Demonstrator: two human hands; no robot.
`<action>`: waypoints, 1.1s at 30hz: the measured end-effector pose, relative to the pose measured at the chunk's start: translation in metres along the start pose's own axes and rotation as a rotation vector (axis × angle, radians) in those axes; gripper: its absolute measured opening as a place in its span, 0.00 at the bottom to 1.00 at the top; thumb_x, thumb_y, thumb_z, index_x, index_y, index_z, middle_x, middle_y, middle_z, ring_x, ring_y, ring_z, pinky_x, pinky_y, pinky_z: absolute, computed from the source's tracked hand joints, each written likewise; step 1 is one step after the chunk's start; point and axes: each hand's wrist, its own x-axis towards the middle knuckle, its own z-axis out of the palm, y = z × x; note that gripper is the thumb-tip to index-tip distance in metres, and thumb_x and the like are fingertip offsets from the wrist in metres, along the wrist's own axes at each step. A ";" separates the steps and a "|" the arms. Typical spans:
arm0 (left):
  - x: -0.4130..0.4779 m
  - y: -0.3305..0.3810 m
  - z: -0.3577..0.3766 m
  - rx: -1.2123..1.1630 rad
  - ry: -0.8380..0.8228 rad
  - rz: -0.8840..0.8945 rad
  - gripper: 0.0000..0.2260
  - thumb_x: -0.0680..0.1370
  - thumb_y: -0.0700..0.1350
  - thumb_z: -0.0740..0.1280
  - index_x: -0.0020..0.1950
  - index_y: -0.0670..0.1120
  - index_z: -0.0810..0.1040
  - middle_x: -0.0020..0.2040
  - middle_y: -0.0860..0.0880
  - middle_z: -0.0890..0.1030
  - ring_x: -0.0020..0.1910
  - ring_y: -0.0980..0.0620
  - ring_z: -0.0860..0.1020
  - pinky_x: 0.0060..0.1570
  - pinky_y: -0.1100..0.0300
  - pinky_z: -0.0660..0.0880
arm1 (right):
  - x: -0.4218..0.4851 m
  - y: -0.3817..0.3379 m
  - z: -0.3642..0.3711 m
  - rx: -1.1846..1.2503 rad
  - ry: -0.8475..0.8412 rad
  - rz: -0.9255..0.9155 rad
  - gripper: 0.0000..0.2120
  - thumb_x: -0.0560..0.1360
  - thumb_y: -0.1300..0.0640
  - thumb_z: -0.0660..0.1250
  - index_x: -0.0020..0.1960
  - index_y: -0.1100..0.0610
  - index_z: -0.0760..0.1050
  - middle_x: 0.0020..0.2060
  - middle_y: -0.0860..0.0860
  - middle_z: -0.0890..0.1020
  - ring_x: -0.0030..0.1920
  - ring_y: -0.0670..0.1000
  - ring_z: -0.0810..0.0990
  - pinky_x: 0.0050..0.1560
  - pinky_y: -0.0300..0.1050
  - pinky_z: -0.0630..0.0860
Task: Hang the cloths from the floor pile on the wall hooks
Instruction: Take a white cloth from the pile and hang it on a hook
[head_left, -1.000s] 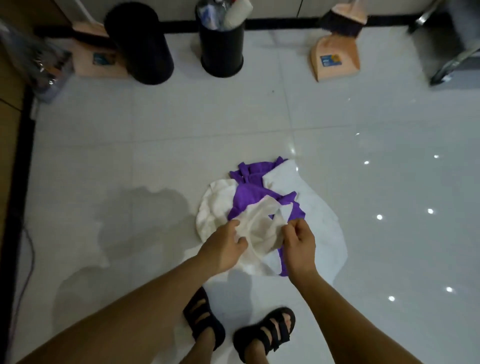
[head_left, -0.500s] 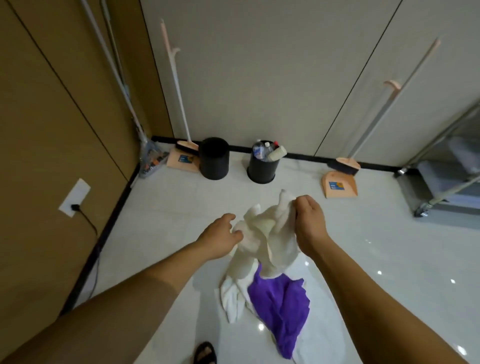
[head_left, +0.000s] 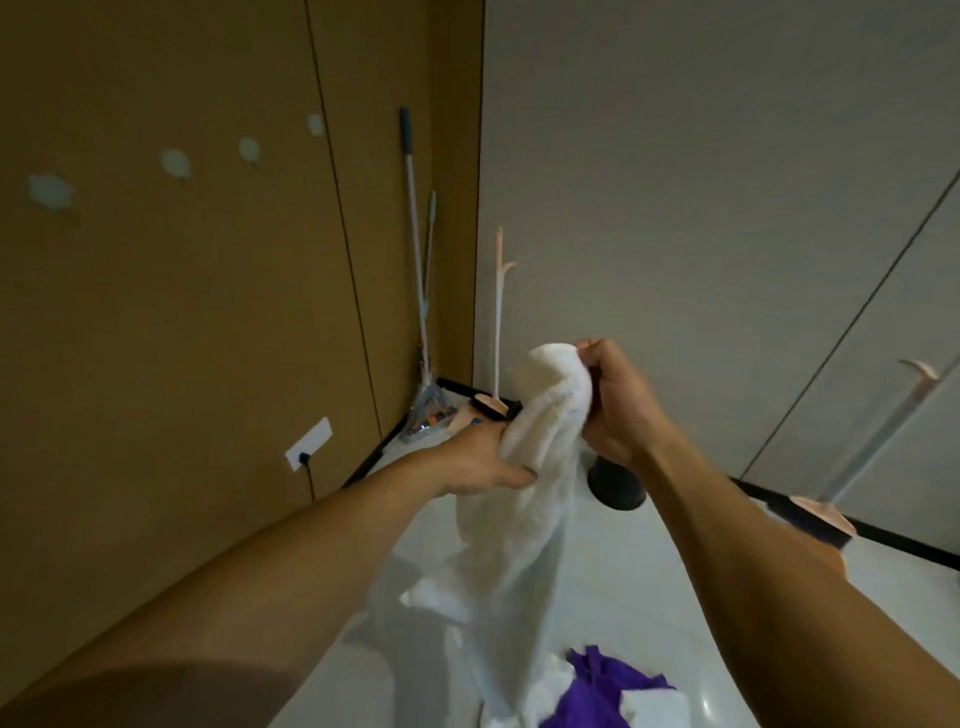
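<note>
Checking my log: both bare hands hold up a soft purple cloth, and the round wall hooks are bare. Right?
No. In the head view the left hand and right hand hold up a soft white cloth; the round wall hooks are bare.

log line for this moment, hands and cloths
phase: white cloth held up, not yet hung | left hand: grips it | right hand: grips top edge | wall hooks: bare | purple cloth: on floor

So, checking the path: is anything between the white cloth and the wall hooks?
Nothing visible. The left hand and right hand hold the white cloth clear; the hooks are bare, the mop leans beyond them.
</note>
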 end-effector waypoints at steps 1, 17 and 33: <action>-0.007 0.004 -0.007 0.032 0.035 -0.014 0.22 0.74 0.50 0.71 0.67 0.53 0.72 0.61 0.51 0.76 0.59 0.50 0.74 0.60 0.52 0.73 | -0.001 -0.005 0.005 -0.045 0.002 -0.013 0.13 0.73 0.56 0.60 0.37 0.57 0.81 0.37 0.59 0.81 0.40 0.56 0.82 0.47 0.54 0.80; -0.111 0.090 -0.138 -0.808 0.647 -0.115 0.15 0.78 0.45 0.66 0.63 0.41 0.74 0.58 0.40 0.81 0.56 0.41 0.79 0.60 0.45 0.75 | -0.033 0.055 0.082 -0.263 -0.804 0.023 0.41 0.63 0.39 0.78 0.70 0.53 0.68 0.62 0.53 0.80 0.61 0.57 0.79 0.59 0.54 0.78; -0.232 -0.056 -0.159 -0.691 0.267 -0.344 0.27 0.72 0.58 0.70 0.68 0.46 0.73 0.62 0.46 0.79 0.62 0.45 0.77 0.64 0.49 0.72 | -0.042 0.032 0.245 -0.004 -0.748 0.296 0.27 0.72 0.44 0.71 0.62 0.63 0.78 0.58 0.64 0.80 0.58 0.63 0.80 0.61 0.59 0.75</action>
